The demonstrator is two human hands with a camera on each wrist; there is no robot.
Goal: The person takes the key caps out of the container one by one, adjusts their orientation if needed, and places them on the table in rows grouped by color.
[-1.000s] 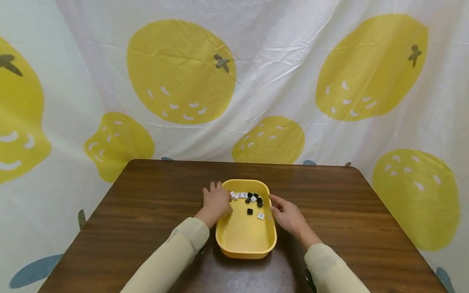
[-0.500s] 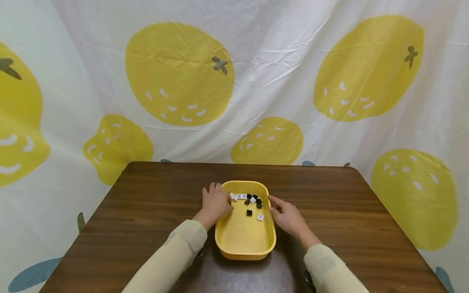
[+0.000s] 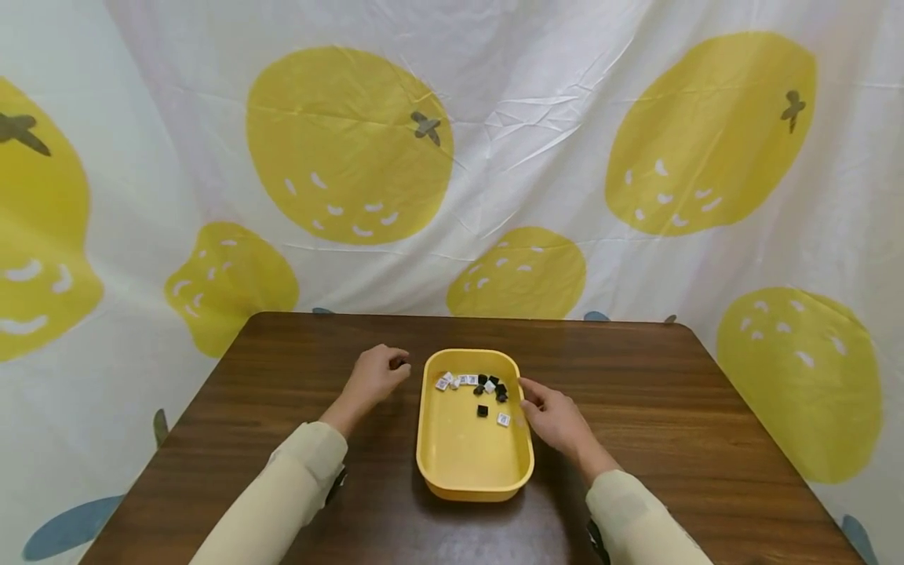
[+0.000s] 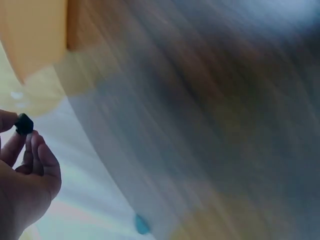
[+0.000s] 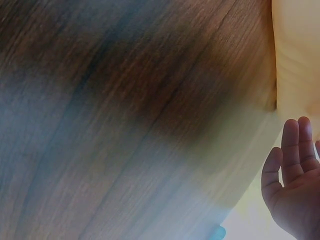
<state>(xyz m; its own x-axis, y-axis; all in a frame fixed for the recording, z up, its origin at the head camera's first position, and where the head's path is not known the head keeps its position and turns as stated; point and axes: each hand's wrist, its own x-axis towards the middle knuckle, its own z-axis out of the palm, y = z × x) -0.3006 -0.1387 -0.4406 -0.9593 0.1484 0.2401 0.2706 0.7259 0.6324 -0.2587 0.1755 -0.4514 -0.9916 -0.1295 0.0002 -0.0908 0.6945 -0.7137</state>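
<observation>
A yellow tray (image 3: 475, 494) stands on the table with several small black blocks (image 3: 482, 411) and small white blocks with printed faces (image 3: 504, 420) inside, mostly near its far wall. To the left of the tray, apart from it, is my left hand (image 3: 374, 375). Its thumb and finger pinch a small black block (image 4: 24, 124), plain in the left wrist view. My right hand (image 3: 558, 420) is at the tray's right wall, fingertips at or touching the rim. Straight, relaxed fingers of the right hand (image 5: 297, 175) show in the right wrist view.
The tray sits on a dark brown wooden table (image 3: 311, 345). Behind it hangs a white cloth (image 3: 523, 141) printed with yellow fruit, close to the table's far edge.
My left hand has lifted out of the tray and moved left with a small black block in its pinch. A white block it hid now shows. The right hand stays at the wall.
</observation>
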